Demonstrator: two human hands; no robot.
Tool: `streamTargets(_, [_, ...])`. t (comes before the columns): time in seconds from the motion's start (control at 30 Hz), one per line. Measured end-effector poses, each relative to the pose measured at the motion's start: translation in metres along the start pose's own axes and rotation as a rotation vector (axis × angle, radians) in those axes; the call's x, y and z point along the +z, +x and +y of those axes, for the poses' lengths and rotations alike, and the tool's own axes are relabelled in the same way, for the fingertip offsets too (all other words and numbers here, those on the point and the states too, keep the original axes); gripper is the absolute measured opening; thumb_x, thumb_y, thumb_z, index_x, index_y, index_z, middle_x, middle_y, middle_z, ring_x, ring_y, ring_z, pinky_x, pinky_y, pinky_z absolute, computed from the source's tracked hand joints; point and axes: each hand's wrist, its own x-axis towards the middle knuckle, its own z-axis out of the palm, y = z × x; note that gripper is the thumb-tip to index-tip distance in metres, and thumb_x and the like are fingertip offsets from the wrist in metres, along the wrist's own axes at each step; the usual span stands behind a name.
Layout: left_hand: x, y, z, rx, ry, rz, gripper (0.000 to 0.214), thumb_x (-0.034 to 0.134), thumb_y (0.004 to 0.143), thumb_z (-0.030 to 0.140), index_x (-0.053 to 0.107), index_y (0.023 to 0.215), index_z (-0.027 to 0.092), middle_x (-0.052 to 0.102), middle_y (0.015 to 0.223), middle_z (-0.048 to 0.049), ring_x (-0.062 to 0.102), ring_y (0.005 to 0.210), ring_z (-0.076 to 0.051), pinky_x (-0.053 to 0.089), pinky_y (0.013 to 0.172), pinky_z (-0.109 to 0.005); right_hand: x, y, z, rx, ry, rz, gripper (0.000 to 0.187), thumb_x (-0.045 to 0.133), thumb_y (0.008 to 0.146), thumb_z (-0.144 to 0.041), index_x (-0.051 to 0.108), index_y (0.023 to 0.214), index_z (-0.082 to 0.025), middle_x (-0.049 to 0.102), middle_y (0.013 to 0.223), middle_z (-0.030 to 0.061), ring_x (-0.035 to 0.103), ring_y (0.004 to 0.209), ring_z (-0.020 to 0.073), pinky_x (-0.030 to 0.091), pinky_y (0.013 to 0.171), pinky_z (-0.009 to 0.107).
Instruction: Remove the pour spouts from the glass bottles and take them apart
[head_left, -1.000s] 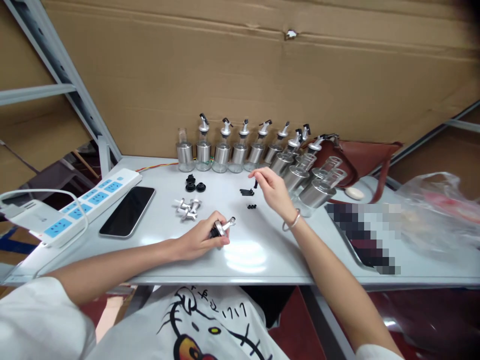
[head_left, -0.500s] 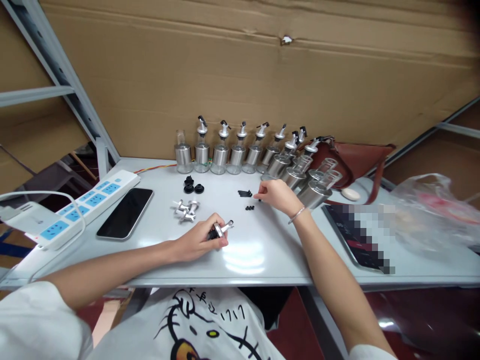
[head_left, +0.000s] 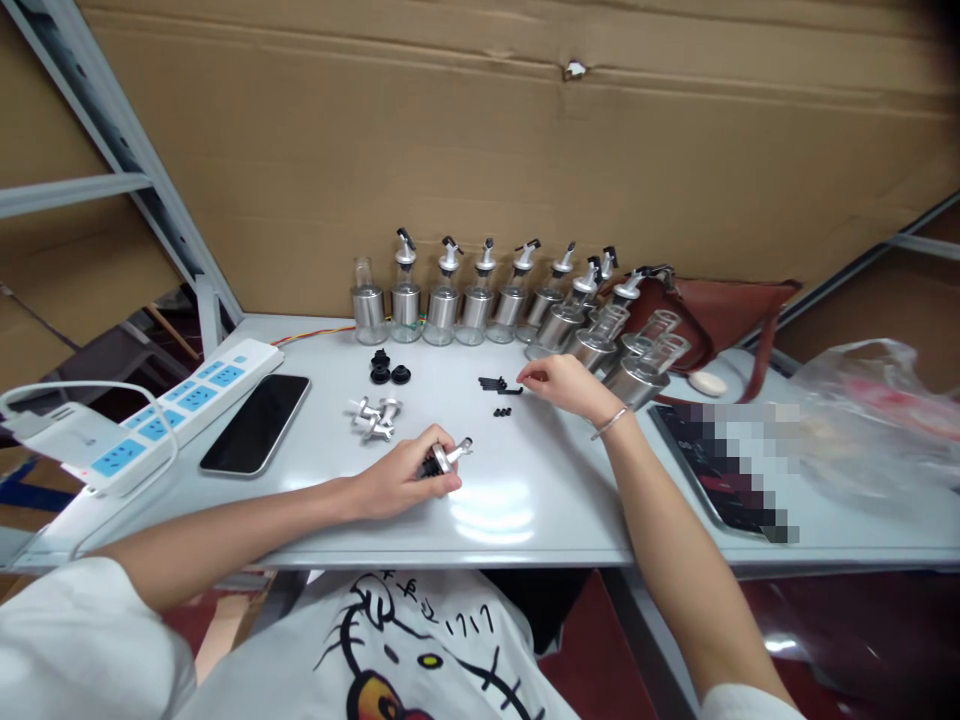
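My left hand (head_left: pixel 401 482) rests on the white table (head_left: pixel 510 500) near its front edge and is closed round a silver pourer spout with a black base (head_left: pixel 444 459). My right hand (head_left: pixel 568 385) lies low over the table farther back, its fingers drawn together at the right end of a small black piece (head_left: pixel 511 390). That piece lies beside a little heap of similar black pieces (head_left: pixel 492 382). Two tiny black bits (head_left: pixel 502 411) sit just in front of the heap. Loose silver spouts (head_left: pixel 373 415) and black rubber seals (head_left: pixel 388 372) lie to the left.
A row of glass and steel bottles with pourers (head_left: pixel 480 305) stands along the cardboard wall, and more bottles lie tipped (head_left: pixel 637 370) by a brown bag (head_left: pixel 720 315). A phone (head_left: pixel 256 422) and power strip (head_left: pixel 172 405) lie at left, a plastic bag (head_left: pixel 877 400) at right.
My right hand came down from above the table with a small black piece to the heap of black pieces, then drew slightly right. My left hand kept still with the spout.
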Motion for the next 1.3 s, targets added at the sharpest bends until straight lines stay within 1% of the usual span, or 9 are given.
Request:
streamTargets(0.27, [-0.001, -0.001, 0.0, -0.003, 0.016, -0.005, 0.034, 0.054, 0.087, 0.049, 0.042, 0.095, 0.019, 0.058, 0.083, -0.0013, 0.05, 0.068, -0.013, 0.038, 0.065, -0.027, 0.005, -0.002, -0.001, -0.076, 0.017, -0.136, 0.028, 0.052, 0.079, -0.009, 0.077, 0.091, -0.017, 0.076, 0.093, 0.0049, 0.068, 0.088, 0.0198, 0.049, 0.081, 0.025])
streamTargets(0.4, [-0.001, -0.001, -0.001, 0.005, 0.016, -0.003, 0.033, 0.054, 0.088, 0.05, 0.042, 0.095, 0.019, 0.059, 0.084, -0.0016, 0.052, 0.069, -0.014, 0.039, 0.066, -0.028, 0.005, -0.003, -0.004, -0.104, 0.018, -0.164, 0.036, 0.048, 0.078, -0.005, 0.076, 0.095, -0.018, 0.076, 0.093, 0.0038, 0.069, 0.085, 0.0193, 0.05, 0.081, 0.025])
streamTargets(0.57, [-0.001, -0.001, 0.0, -0.004, -0.019, -0.004, 0.036, 0.053, 0.088, 0.052, 0.041, 0.094, 0.019, 0.058, 0.081, -0.001, 0.053, 0.068, -0.014, 0.039, 0.066, -0.028, 0.007, -0.002, -0.011, -0.107, 0.004, -0.165, 0.045, 0.042, 0.075, -0.001, 0.075, 0.102, -0.018, 0.075, 0.098, 0.0048, 0.068, 0.086, 0.0188, 0.049, 0.081, 0.024])
streamTargets(0.77, [-0.001, 0.0, -0.001, -0.008, -0.034, -0.005, 0.04, 0.052, 0.087, 0.057, 0.042, 0.093, 0.019, 0.058, 0.076, -0.0007, 0.053, 0.067, -0.015, 0.039, 0.067, -0.028, 0.014, 0.001, -0.017, -0.104, -0.01, -0.118, 0.044, 0.041, 0.08, -0.004, 0.071, 0.111, -0.016, 0.073, 0.105, 0.0075, 0.067, 0.093, 0.0196, 0.046, 0.085, 0.024])
streamTargets(0.9, [-0.001, 0.0, -0.002, -0.011, -0.061, -0.007, 0.039, 0.051, 0.088, 0.056, 0.042, 0.093, 0.019, 0.059, 0.077, -0.0007, 0.054, 0.068, -0.015, 0.039, 0.067, -0.028, 0.016, 0.001, -0.017, -0.095, -0.019, -0.09, 0.042, 0.042, 0.082, -0.007, 0.069, 0.113, -0.014, 0.074, 0.096, 0.0096, 0.067, 0.085, 0.0196, 0.045, 0.08, 0.025])
streamTargets(1.03, [-0.002, 0.0, 0.003, -0.024, -0.073, -0.013, 0.042, 0.05, 0.087, 0.059, 0.042, 0.092, 0.019, 0.06, 0.076, -0.001, 0.054, 0.069, -0.016, 0.039, 0.068, -0.029, 0.014, 0.001, -0.017, -0.094, -0.01, -0.057, 0.041, 0.043, 0.082, -0.009, 0.068, 0.114, -0.015, 0.073, 0.083, 0.007, 0.065, 0.076, 0.0178, 0.043, 0.074, 0.024])
streamTargets(1.17, [-0.002, 0.0, 0.007, 0.017, -0.08, -0.034, 0.043, 0.041, 0.09, 0.061, 0.043, 0.089, 0.018, 0.06, 0.076, -0.0021, 0.056, 0.071, -0.016, 0.041, 0.074, -0.032, 0.011, -0.001, -0.021, -0.101, 0.009, -0.013, 0.041, 0.042, 0.081, -0.007, 0.068, 0.112, -0.016, 0.071, 0.077, 0.0054, 0.062, 0.071, 0.0161, 0.042, 0.071, 0.024])
streamTargets(1.23, [-0.002, 0.0, 0.007, 0.034, -0.135, -0.023, 0.043, 0.04, 0.091, 0.061, 0.043, 0.089, 0.018, 0.06, 0.077, -0.0023, 0.057, 0.071, -0.016, 0.042, 0.074, -0.033, 0.008, -0.004, -0.028, -0.127, 0.081, 0.017, 0.035, 0.044, 0.083, -0.011, 0.069, 0.107, -0.016, 0.069, 0.073, 0.0043, 0.059, 0.066, 0.0144, 0.041, 0.069, 0.024])
streamTargets(1.3, [-0.001, 0.001, 0.005, 0.044, -0.207, 0.005, 0.044, 0.037, 0.092, 0.061, 0.042, 0.089, 0.018, 0.059, 0.078, -0.0024, 0.058, 0.07, -0.016, 0.043, 0.073, -0.033, 0.004, -0.01, -0.038, -0.189, 0.259, 0.0, 0.027, 0.048, 0.085, -0.02, 0.069, 0.1, -0.014, 0.065, 0.068, 0.0025, 0.055, 0.061, 0.0126, 0.041, 0.066, 0.024])
